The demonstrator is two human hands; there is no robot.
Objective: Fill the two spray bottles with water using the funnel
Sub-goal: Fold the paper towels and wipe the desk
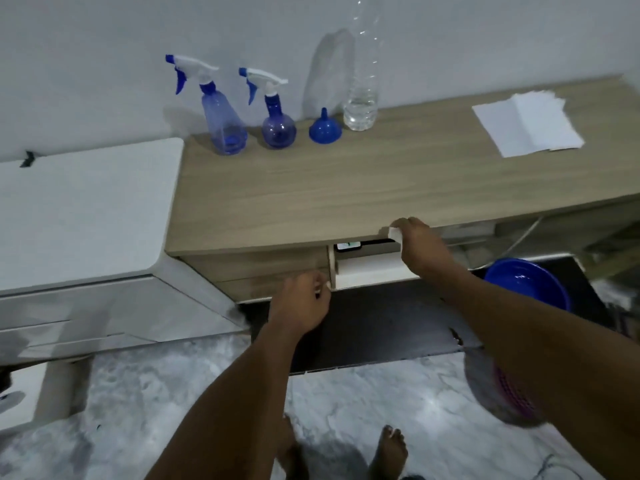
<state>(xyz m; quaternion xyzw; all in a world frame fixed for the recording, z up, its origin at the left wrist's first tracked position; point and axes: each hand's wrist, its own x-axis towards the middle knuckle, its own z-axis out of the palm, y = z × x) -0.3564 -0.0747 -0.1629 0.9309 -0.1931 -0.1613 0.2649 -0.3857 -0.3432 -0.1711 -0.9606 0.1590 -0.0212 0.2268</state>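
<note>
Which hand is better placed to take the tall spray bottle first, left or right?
Left, probably. The tall spray bottle stands far left on the desk, on the left hand's side; the right hand grips a small white thing at the desk's front edge.

- Worn on the head, looking forward and steeply down over the desk (381,188) toward the wall (104,46).
- Close above both forearms (225,393), wide-angle with bent edges; floor (346,403) and bare feet (389,448) along the bottom.
</note>
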